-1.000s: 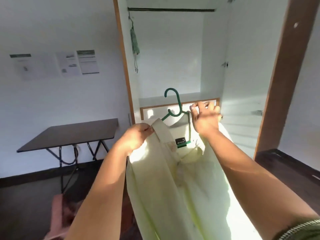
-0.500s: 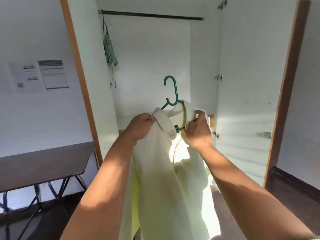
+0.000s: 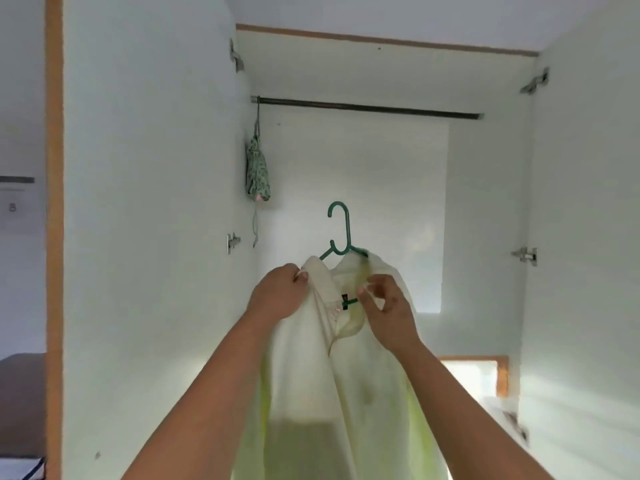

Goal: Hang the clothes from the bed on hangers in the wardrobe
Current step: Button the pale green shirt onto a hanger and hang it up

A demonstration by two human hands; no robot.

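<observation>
The shirt (image 3: pixel 332 358) on its hanger (image 3: pixel 341 237) had been raised toward the rail (image 3: pixel 367 107), which was now in view above the hands. The collar was pinched by the left hand (image 3: pixel 277 292); shirt and hanger bar were gripped by the right hand (image 3: pixel 388 306). Hooking was judged next.

i see white panels all round. left door panel (image 3: pixel 145 237) stands open, with an orange-brown wood edge strip (image 3: pixel 54 237) down its outer side. right door panel (image 3: pixel 585 237) is also open, and metal hinges (image 3: pixel 524 255) show on both sides. a wood trim (image 3: pixel 381 39) runs under the white ceiling (image 3: pixel 415 12). a bright sunlit patch (image 3: pixel 471 375) sits low right. a pale wall (image 3: pixel 20 98) is at far left, a dark surface (image 3: pixel 20 403) below it.
</observation>
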